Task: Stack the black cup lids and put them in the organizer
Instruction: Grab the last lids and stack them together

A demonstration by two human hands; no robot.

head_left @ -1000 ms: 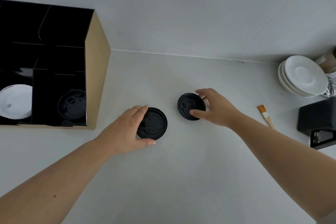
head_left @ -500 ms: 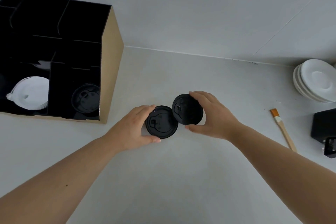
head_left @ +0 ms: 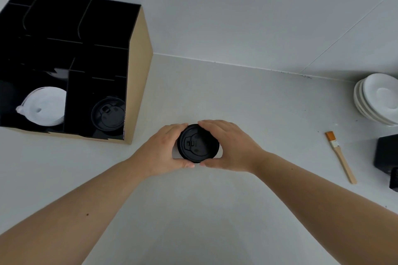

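Note:
Two black cup lids (head_left: 197, 143) sit one on top of the other in the middle of the white counter; only the upper one shows. My left hand (head_left: 160, 150) grips the stack's left rim, my right hand (head_left: 230, 146) its right rim, thumbs nearly meeting at the front. To the left stands the organizer (head_left: 137, 75), a black box with tan side walls and several compartments. Its front right compartment holds more black lids (head_left: 108, 114); the compartment beside it holds white lids (head_left: 44, 106).
A stack of white saucers (head_left: 379, 98) sits at the far right against the wall. A small wooden-handled brush (head_left: 341, 157) lies right of my right forearm, and a black box (head_left: 387, 155) stands at the right edge.
My hands came together from apart. The right hand lifted its lid and set it over the lid under the left hand, forming one stack. The camera view shifted so the organizer appears further right.

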